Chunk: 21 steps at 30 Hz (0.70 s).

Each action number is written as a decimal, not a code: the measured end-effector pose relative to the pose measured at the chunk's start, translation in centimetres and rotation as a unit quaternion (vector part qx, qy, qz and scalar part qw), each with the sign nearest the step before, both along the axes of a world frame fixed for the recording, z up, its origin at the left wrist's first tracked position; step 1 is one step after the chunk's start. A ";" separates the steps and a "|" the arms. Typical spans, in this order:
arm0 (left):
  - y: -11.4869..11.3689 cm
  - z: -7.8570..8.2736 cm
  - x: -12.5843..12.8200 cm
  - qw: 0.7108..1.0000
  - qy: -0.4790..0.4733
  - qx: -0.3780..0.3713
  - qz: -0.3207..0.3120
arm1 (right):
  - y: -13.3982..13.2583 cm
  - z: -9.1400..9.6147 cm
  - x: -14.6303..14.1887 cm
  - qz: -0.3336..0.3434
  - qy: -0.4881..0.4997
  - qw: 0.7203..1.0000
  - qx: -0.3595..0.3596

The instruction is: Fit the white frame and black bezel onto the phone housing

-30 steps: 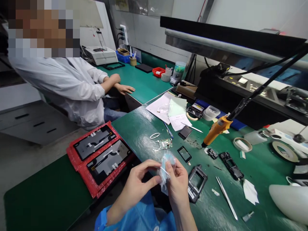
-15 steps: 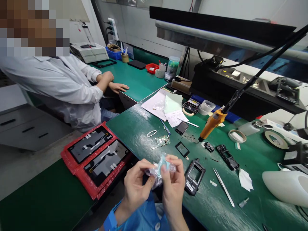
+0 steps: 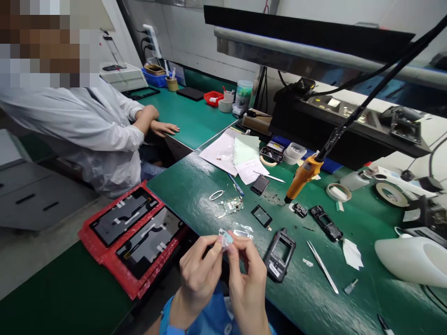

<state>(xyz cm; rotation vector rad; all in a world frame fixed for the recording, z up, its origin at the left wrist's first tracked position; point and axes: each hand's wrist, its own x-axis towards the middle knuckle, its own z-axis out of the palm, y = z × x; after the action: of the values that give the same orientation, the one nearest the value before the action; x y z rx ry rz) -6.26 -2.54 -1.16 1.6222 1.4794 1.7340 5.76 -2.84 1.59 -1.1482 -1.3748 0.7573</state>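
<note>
Two hands meet at the near edge of the green surface. Left hand and right hand both pinch a small clear plastic bag between closed fingers, held above the edge. Just right lies a black phone frame, then tweezers.

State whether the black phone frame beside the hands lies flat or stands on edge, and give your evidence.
Flat. The phone frame lies on the green bench, its rectangular window facing up, just right of the right hand.

Green bench: tweezers, circuit board, papers.
</note>
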 end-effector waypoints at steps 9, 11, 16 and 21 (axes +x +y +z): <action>-0.5 0.5 0.4 0.989 0.013 0.013 -0.150 | 0.9 0.3 3.6 0.015 0.147 0.981 -0.129; -0.5 0.7 0.9 0.981 -0.045 -0.017 -0.185 | 0.5 0.6 4.8 0.044 0.136 0.979 -0.144; -0.9 0.4 2.6 0.935 -0.230 -0.185 -0.197 | -1.8 0.1 7.1 0.034 0.153 0.977 -0.147; -1.3 0.1 4.0 0.911 -0.222 -0.209 -0.279 | -3.1 -1.4 9.6 0.052 0.135 0.981 -0.130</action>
<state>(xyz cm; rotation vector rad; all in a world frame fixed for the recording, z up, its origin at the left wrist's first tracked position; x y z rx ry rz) -2.23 -3.88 -1.09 1.1644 0.9534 1.2398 15.37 -5.93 0.21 -1.1302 -1.1372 1.1511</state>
